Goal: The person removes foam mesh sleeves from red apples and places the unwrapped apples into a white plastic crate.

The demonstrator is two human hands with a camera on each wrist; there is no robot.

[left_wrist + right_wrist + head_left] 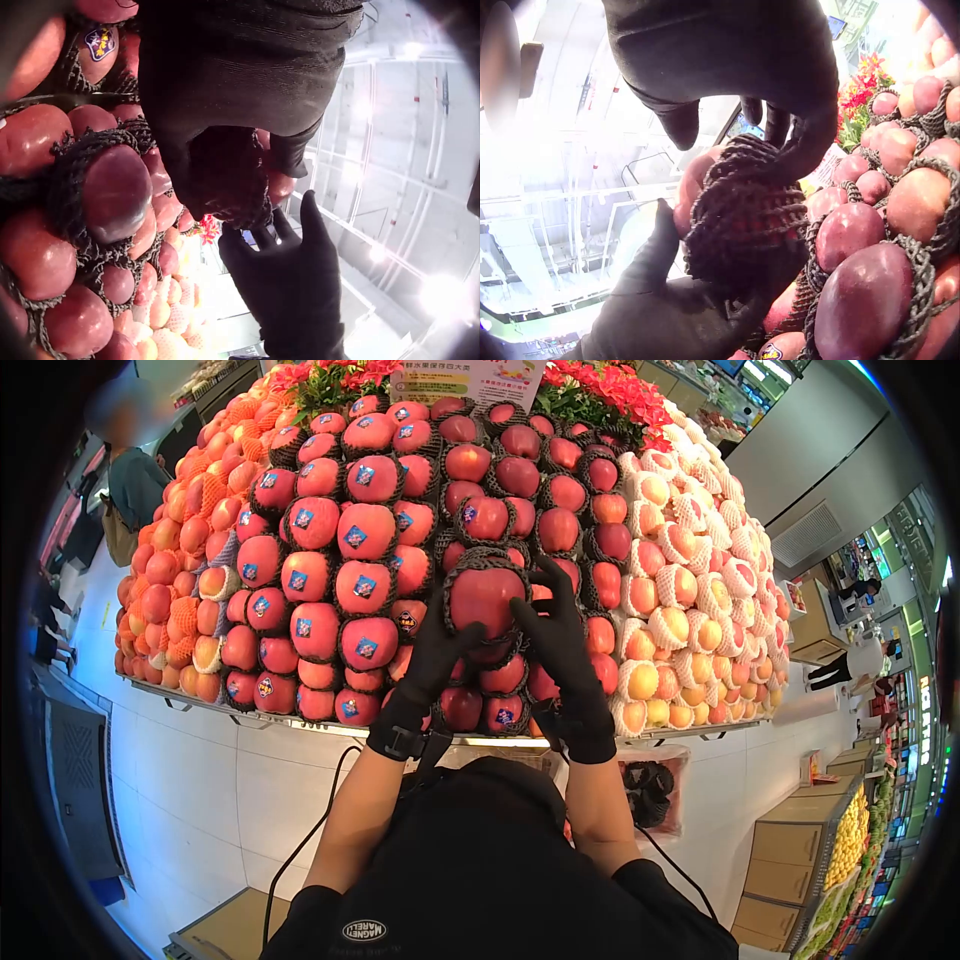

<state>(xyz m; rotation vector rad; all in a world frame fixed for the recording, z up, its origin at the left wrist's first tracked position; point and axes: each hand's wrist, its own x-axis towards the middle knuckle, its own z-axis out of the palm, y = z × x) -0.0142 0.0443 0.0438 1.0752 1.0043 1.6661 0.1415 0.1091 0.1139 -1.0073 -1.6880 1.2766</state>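
A large red apple (485,598) in black foam netting is between two black-gloved hands, above the stacked apples. The left hand (432,658) grips it from the left; in the left wrist view, this hand (240,71) has fingers and thumb bent round the netted apple (229,172). At the apple's right side is the right hand (560,645). In the right wrist view, the right hand's (727,52) thumb stands off the apple (742,210) while other fingers touch the netting; the left hand (675,311) supports it from below. Some fingertips are hidden behind the netting.
Netted red apples (365,585), many with blue stickers, surround the hands. Pale-netted fruit (675,590) lies right, orange-red fruit (160,600) left. Red flowers (610,400) and a sign (465,380) stand behind. A crate (675,790) is on the floor; cables hang beside both arms.
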